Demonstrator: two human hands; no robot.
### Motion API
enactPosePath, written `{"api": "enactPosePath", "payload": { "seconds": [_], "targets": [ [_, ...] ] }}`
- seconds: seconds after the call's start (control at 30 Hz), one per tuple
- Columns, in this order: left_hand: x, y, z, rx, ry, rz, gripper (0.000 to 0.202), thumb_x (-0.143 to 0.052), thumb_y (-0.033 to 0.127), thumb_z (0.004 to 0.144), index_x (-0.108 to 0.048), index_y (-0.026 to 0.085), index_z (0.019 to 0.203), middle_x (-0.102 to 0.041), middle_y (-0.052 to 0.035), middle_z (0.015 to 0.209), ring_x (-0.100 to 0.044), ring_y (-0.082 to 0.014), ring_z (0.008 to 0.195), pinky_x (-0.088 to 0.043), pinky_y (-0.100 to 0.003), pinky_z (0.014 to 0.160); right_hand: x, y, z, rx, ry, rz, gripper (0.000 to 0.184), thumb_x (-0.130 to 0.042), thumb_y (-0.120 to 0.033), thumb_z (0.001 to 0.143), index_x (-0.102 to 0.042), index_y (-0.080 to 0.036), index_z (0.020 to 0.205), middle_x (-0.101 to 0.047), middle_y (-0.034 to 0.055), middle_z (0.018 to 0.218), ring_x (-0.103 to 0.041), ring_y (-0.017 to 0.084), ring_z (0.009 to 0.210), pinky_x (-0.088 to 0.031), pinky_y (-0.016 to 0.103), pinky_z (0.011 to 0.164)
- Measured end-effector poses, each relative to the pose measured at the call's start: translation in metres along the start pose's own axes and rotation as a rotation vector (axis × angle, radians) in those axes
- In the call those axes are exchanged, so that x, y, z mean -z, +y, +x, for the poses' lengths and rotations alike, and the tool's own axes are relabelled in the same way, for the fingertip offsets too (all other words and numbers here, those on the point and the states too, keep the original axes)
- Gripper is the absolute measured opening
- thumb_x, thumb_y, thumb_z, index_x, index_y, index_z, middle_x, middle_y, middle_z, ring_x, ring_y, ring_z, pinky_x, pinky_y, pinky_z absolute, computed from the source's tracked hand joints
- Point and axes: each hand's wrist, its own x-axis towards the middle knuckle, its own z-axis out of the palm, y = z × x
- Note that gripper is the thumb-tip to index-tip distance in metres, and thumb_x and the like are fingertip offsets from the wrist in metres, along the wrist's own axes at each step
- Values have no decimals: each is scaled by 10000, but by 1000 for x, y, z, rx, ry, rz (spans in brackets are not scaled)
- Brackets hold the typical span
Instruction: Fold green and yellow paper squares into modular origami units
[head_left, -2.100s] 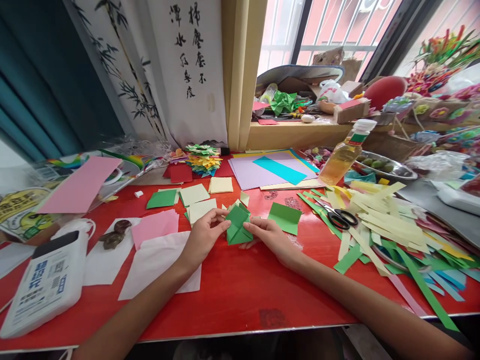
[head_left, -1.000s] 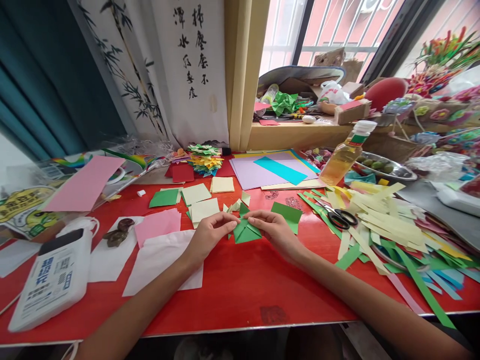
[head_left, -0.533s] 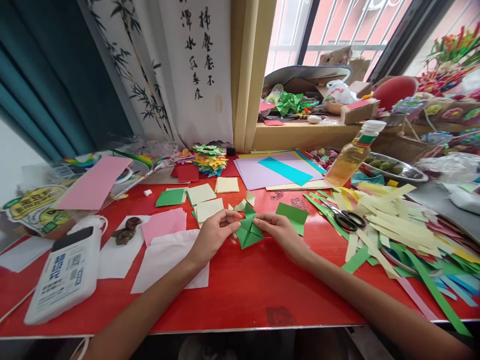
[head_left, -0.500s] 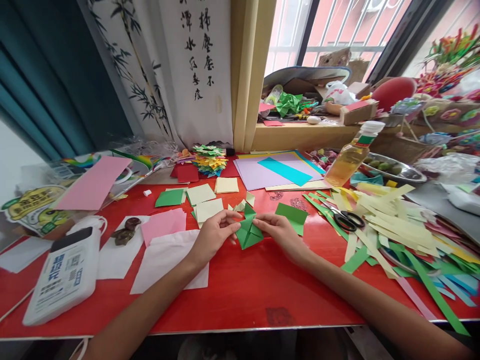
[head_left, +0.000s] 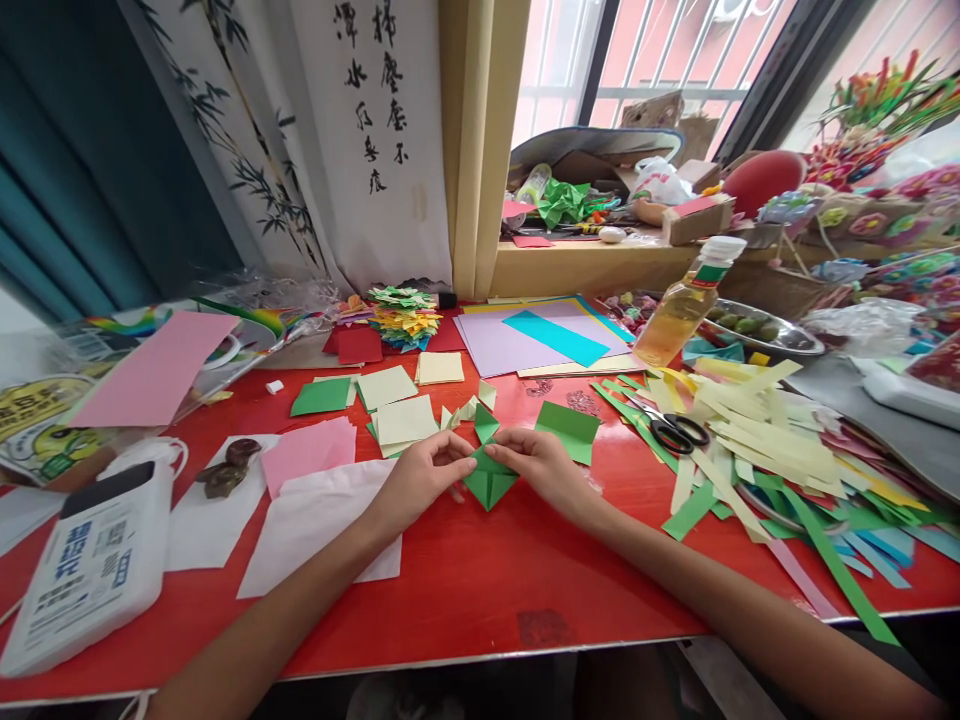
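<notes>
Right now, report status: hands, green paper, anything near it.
Left hand, right hand: both pinching folded green paper, on red table. Pale yellow squares, green sheet just behind. Scissors off right.

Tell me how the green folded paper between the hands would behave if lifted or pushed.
The green folded paper is probably light: a thin sheet pinched between the left hand and right hand. Its layered folds likely make it stiffer than a flat sheet, yet easily crushed. Pushed, it would probably slide on the glossy red table, not roll.
</notes>
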Motion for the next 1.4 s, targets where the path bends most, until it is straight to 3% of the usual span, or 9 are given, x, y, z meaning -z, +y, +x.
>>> {"api": "enactPosePath", "payload": {
  "seconds": [0.17,0.67,0.87,1.17,1.23,1.4],
  "targets": [
    [0,4,-2,-51,8,140,226,-513,387,752,-537,163,731,-506,10,690,-467,-105,622,-418,-214,561,-1,-5,-3,9,-27,-29,267,-526,-412,764,-546,-162,673,-472,-15,595,-402,101,571,-287,221,520],
    [-3,9,-6,-146,57,251,221,-460,371,793,-522,170,727,-499,13,698,-444,-112,667,-355,-218,630,2,-14,-5,56,-134,-71,221,-512,-357,783,-568,-156,707,-481,-8,647,-392,96,581,-271,219,514],
    [-1,5,-4,-81,29,211,240,-482,402,775,-536,171,740,-495,16,668,-433,-100,601,-358,-206,559,2,-8,-3,49,-67,-65,260,-496,-391,791,-525,-163,670,-391,-29,562,-320,85,530,-223,221,484],
    [1,3,-2,-60,11,178,224,-503,385,762,-569,176,810,-540,9,671,-498,-105,562,-401,-230,583,3,-7,-3,68,24,-55,253,-516,-403,779,-571,-166,711,-487,-13,587,-418,98,547,-308,224,506],
    [2,3,-2,-65,43,179,213,-505,375,765,-571,178,808,-538,15,652,-501,-102,547,-401,-228,580,3,-8,-2,40,-6,35,269,-508,-424,782,-576,-166,747,-529,-2,631,-481,106,562,-358,226,512],
    [6,3,-1,-46,178,116,215,-505,383,772,-554,179,818,-540,17,638,-521,-105,558,-422,-233,592,7,-12,0,-93,-234,291,318,-488,-463,789,-549,-155,838,-601,21,627,-602,147,552,-482,278,547]
  ]
}}
